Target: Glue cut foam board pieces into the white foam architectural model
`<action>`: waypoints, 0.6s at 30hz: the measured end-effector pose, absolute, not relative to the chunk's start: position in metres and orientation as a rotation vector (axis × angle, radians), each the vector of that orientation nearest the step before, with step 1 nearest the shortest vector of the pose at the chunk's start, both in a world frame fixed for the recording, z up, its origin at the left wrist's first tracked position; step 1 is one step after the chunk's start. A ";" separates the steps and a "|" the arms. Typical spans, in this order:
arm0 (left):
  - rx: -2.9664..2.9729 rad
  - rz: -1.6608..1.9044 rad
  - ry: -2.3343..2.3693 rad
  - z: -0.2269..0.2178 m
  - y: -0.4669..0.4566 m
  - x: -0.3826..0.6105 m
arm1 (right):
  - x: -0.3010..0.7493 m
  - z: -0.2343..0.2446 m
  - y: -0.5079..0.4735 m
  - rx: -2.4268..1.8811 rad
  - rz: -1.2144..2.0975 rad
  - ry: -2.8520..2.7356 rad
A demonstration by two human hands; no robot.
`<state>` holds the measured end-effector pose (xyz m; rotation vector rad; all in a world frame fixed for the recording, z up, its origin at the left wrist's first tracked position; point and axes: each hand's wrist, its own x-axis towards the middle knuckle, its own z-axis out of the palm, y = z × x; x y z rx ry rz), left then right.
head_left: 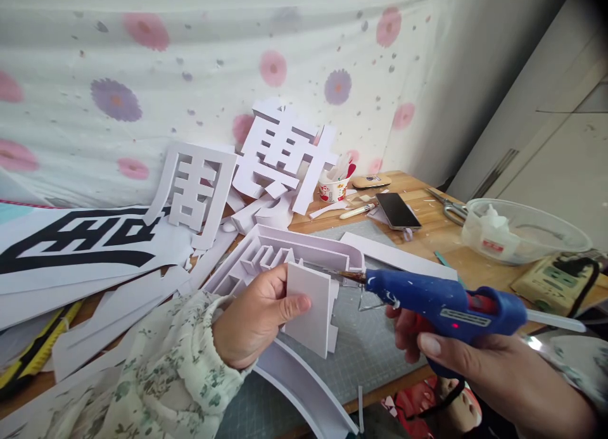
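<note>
My left hand is closed on a small white foam-board piece, thumb pressed on its face, holding it upright above the grey cutting mat. My right hand grips a blue hot glue gun. Its nozzle points left and touches the top right edge of the foam piece. Behind the piece lies a white foam-board letter frame with inner walls.
White cut-out characters lean against the flowered cloth wall. Printed sheets and foam strips cover the left side. On the wooden table are a phone, scissors, a clear bowl, a cup and a power strip.
</note>
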<state>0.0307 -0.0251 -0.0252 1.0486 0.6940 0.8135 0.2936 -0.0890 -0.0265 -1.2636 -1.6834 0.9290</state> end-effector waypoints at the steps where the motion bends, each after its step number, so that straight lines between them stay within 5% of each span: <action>1: 1.043 0.826 0.699 -0.026 -0.025 0.031 | 0.292 -0.025 -0.088 -1.255 0.964 -1.657; 18: 0.987 0.824 0.822 -0.025 -0.025 0.031 | 0.282 -0.024 -0.085 -1.310 0.955 -1.604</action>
